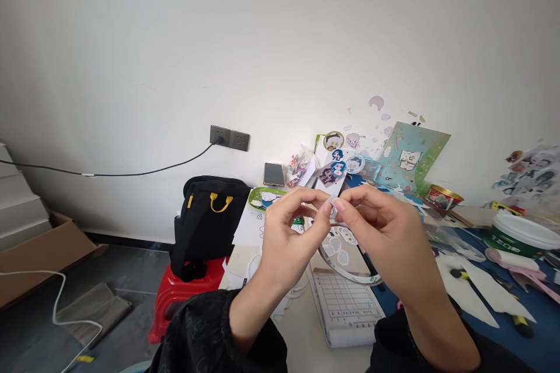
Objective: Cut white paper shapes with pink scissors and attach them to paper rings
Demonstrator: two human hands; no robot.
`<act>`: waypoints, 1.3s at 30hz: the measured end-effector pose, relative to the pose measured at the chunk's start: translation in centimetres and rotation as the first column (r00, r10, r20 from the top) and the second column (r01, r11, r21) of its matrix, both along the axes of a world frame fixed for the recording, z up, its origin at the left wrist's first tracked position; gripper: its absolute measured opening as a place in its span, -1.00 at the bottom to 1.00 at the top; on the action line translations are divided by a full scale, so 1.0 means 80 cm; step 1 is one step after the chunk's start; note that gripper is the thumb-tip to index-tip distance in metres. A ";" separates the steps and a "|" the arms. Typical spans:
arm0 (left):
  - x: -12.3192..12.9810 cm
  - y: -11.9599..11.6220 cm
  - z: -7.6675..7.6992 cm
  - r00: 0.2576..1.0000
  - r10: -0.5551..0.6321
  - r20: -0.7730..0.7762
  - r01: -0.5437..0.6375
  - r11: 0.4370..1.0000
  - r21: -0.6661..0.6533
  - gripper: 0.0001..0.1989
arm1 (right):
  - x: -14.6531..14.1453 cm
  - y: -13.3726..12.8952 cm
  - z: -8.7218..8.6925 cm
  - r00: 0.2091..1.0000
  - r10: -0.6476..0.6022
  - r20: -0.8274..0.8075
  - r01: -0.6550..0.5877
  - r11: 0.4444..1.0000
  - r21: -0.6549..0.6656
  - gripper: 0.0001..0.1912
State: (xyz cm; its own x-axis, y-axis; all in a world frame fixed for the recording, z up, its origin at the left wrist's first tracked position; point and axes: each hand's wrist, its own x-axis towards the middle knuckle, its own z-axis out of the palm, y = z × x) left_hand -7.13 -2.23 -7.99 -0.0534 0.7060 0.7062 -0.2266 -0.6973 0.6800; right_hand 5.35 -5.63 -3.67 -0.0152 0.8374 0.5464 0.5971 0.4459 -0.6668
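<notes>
My left hand [289, 236] and my right hand [387, 236] meet above the desk, thumbs and forefingers closed. Between their tips they pinch a small pale paper piece [332, 204], mostly covered by the fingers. Under the hands lies a round rim [347, 274] with several white paper cutouts [343, 257] inside it. A notepad with a printed grid [345, 303] sits just below that. White sheets with line drawings [245, 227] and a green oval tray [258, 199] are beside my left hand.
A black backpack [205, 221] stands on a red stool [166, 303] at the left. Behind the hands are a phone [274, 174] and a teal illustrated card [406, 154]. To the right are a white-lidded tub [527, 230], a gold-rimmed tin [444, 197] and white paper strips [494, 291].
</notes>
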 end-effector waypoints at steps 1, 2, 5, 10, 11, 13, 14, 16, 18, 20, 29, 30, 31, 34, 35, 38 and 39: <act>0.000 0.000 0.000 1.000 -0.004 -0.016 0.004 1.000 -0.004 -0.94 | 0.000 0.000 0.000 1.000 -0.010 0.022 0.010 1.000 0.002 -0.84; 0.000 0.001 0.000 1.000 -0.004 -0.029 0.004 1.000 -0.002 -0.93 | 0.000 0.000 0.000 0.999 -0.023 0.044 0.023 1.000 0.009 -0.84; 0.000 0.001 0.000 0.997 0.043 -0.058 -0.042 0.999 0.023 -0.90 | 0.000 -0.001 0.001 0.993 -0.059 0.105 0.054 0.997 0.048 -0.84; 0.003 0.001 0.000 0.987 0.138 -0.086 -0.136 0.990 0.030 -0.86 | 0.005 -0.003 0.000 0.986 -0.052 0.161 0.046 0.998 0.045 -0.89; 0.004 0.001 0.000 0.985 0.146 -0.092 -0.143 0.989 0.031 -0.85 | 0.006 -0.003 -0.001 0.984 -0.058 0.166 0.050 0.997 0.053 -0.90; 0.005 0.001 -0.001 0.983 0.150 -0.103 -0.148 0.988 0.033 -0.85 | 0.009 -0.002 -0.003 0.982 -0.068 0.177 0.056 0.996 0.073 -0.90; 0.006 0.002 -0.002 0.983 0.149 -0.108 -0.146 0.989 0.032 -0.85 | 0.010 -0.001 -0.004 0.981 -0.073 0.182 0.059 0.995 0.081 -0.90; 0.007 0.002 -0.003 0.983 0.138 -0.125 -0.135 0.990 0.027 -0.85 | 0.013 0.000 -0.006 0.979 -0.078 0.188 0.062 0.994 0.088 -0.90; 0.008 0.002 -0.005 0.983 0.112 -0.143 -0.110 0.994 0.023 -0.84 | 0.015 0.000 -0.008 0.976 -0.090 0.198 0.067 0.990 0.120 -0.90; 0.010 0.003 -0.008 0.989 0.050 -0.141 -0.051 0.999 -0.002 -0.82 | 0.018 -0.002 -0.012 0.969 -0.122 0.216 0.075 0.973 0.217 -0.90; 0.022 0.020 -0.018 0.716 -0.693 0.079 0.613 0.572 -0.545 -0.64 | 0.082 -0.012 -0.060 0.801 -0.345 0.490 -0.142 0.685 0.715 -0.77; 0.023 0.019 -0.019 0.680 -0.728 0.088 0.629 0.517 -0.580 -0.67 | 0.091 -0.014 -0.067 0.780 -0.354 0.516 -0.159 0.686 0.710 -0.74; 0.025 0.019 -0.020 0.650 -0.754 0.089 0.634 0.475 -0.610 -0.69 | 0.099 -0.017 -0.073 0.767 -0.354 0.536 -0.170 0.693 0.701 -0.72; 0.034 0.014 -0.025 0.572 -0.815 0.094 0.630 0.363 -0.687 -0.73 | 0.114 -0.026 -0.088 0.764 -0.331 0.554 -0.192 0.704 0.684 -0.72; 0.038 0.013 -0.027 0.549 -0.829 0.104 0.626 0.326 -0.708 -0.75 | 0.117 -0.028 -0.093 0.772 -0.322 0.549 -0.193 0.703 0.684 -0.74; 0.050 0.011 -0.036 0.517 -0.847 0.128 0.604 0.255 -0.755 -0.82 | 0.124 -0.035 -0.107 0.800 -0.281 0.531 -0.193 0.716 0.671 -0.73; 0.053 0.011 -0.039 0.511 -0.850 0.127 0.596 0.244 -0.765 -0.83 | 0.126 -0.037 -0.113 0.809 -0.266 0.524 -0.189 0.726 0.661 -0.72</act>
State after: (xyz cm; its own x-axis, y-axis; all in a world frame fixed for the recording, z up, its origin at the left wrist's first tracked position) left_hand -2.89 -1.38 -11.09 0.8306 0.5476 -0.1013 -0.1102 0.3399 0.9340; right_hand 15.41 -8.57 -12.67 -0.4749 0.2659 0.8389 0.7697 0.5878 0.2494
